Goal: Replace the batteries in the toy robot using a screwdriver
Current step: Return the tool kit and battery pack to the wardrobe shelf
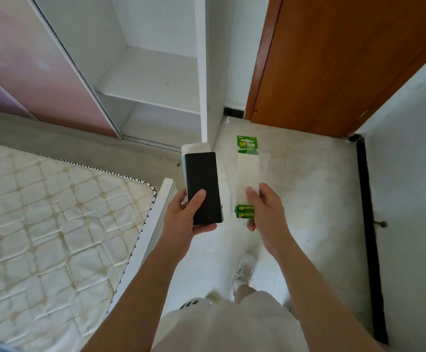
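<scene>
View from the head camera, looking down at a person standing on a pale tiled floor (308, 199) between a bare mattress (54, 224) and a brown door (334, 59), with an open white wardrobe (156, 80) ahead. The left hand (184, 217) grasps a flat black case (203, 186) with a white-and-pale-blue edge beneath it, thumb across the top face and fingers under the near end; what it contains cannot be told. The right hand (265, 207) grasps a long clear battery pack (248, 174) with a green header card at its far end; two green batteries (245, 212) sit at the near end, just beside the thumb. Neither the toy robot nor a screwdriver is in view, so the task appears to be at the fetching stage. The pack is judged light and flimsy: the thin plastic strip will flex and swing if held by the card, so the grip is best kept at the weighted end, over the batteries, as here. The batteries themselves are small, rigid, smooth cylinders, apt to roll once freed, and should be pinched across their sides. The case looks stiff and smooth-faced, and a wrap-around hold suits it.
</scene>
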Motion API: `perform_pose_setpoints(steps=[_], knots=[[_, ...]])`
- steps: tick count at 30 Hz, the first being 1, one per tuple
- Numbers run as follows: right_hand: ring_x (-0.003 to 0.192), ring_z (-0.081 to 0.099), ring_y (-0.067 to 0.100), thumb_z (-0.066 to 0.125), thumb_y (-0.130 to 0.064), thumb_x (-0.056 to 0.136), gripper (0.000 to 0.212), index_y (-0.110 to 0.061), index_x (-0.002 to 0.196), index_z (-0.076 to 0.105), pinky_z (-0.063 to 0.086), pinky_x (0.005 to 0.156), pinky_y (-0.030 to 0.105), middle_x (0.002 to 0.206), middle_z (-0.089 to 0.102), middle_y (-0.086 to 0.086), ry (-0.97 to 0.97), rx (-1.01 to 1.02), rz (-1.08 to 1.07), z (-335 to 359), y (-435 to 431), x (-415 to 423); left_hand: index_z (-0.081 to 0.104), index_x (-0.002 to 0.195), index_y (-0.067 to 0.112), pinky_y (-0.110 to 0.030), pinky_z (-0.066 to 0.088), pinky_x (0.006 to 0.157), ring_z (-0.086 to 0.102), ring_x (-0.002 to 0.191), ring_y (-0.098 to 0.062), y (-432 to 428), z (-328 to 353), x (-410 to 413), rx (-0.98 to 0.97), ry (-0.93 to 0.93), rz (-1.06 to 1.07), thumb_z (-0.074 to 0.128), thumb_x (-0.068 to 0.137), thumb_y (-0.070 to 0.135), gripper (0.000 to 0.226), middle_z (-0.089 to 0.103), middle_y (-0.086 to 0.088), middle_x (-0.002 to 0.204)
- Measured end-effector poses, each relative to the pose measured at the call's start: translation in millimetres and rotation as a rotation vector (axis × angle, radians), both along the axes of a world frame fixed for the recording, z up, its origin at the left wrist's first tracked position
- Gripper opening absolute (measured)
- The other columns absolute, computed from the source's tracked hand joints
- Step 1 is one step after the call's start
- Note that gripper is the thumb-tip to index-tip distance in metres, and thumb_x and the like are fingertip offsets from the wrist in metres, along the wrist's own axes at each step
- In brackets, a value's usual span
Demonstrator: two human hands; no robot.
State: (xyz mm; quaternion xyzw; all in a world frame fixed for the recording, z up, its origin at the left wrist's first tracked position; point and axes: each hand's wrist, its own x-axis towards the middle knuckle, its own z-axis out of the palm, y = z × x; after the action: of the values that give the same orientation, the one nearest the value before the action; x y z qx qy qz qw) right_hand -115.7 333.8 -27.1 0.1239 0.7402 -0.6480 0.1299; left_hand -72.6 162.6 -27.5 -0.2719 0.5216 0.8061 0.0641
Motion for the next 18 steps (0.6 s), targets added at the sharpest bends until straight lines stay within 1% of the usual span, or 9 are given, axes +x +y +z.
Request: perform_pose_setpoints(steps=[2, 7, 10, 14, 18], knots=[[0.062, 0.049, 0.017, 0.051, -0.023, 0.103, 0.028, -0.013, 0.081, 0.038, 0.039, 0.042, 0.025, 0.079, 0.044, 0.008, 0.002, -0.005, 0.020, -2.0, 1.0, -25.2, 0.060, 0.124, 0.022, -0.037, 0.063, 0.061, 0.073, 0.102, -0.034, 0.8, -1.3, -22.3, 0.001, -0.002, 0.022, 0.068, 0.092, 0.030, 0.033, 0.073, -0.013, 0.113], [0.056, 0.052, 0.010, 0.051, -0.022, 0.103, 0.026, -0.013, 0.082, 0.040, 0.039, 0.041, 0.024, 0.074, 0.046, 0.002, 0.029, -0.023, 0.071, -6.3, 9.0, -107.0, 0.057, 0.130, 0.020, -0.034, 0.062, 0.058, 0.072, 0.104, -0.036, 11.5, -4.0, -91.0, -0.018, 0.025, 0.070, 0.066, 0.094, 0.029, 0.038, 0.071, -0.017, 0.117], [0.059, 0.053, 0.011, 0.051, -0.023, 0.103, 0.028, -0.015, 0.080, 0.039, 0.041, 0.042, 0.023, 0.074, 0.048, 0.000, 0.026, -0.021, 0.117, -5.6, 22.0, -164.8, 0.056, 0.132, 0.018, -0.031, 0.060, 0.056, 0.072, 0.104, -0.036, 25.4, -3.4, -137.9, 0.009, 0.013, 0.128, 0.065, 0.096, 0.028, 0.039, 0.071, -0.018, 0.118], [0.064, 0.054, 0.014, 0.051, -0.027, 0.104, 0.027, -0.013, 0.083, 0.040, 0.043, 0.043, 0.021, 0.079, 0.049, 0.004, 0.036, 0.019, 0.205, 0.3, 43.0, -242.2, 0.054, 0.135, 0.017, -0.031, 0.060, 0.056, 0.072, 0.104, -0.035, 46.1, 2.9, -200.2, 0.039, 0.023, 0.179, 0.062, 0.097, 0.027, 0.040, 0.073, -0.017, 0.116], [0.066, 0.054, 0.013, 0.051, -0.030, 0.103, 0.026, -0.016, 0.082, 0.042, 0.044, 0.044, 0.020, 0.078, 0.051, 0.000, 0.016, 0.023, 0.241, -1.2, 47.0, -301.6, 0.054, 0.134, 0.014, -0.032, 0.060, 0.055, 0.072, 0.104, -0.036, 55.3, 3.0, -245.7, 0.029, 0.024, 0.242, 0.063, 0.096, 0.027, 0.041, 0.072, -0.019, 0.116]])
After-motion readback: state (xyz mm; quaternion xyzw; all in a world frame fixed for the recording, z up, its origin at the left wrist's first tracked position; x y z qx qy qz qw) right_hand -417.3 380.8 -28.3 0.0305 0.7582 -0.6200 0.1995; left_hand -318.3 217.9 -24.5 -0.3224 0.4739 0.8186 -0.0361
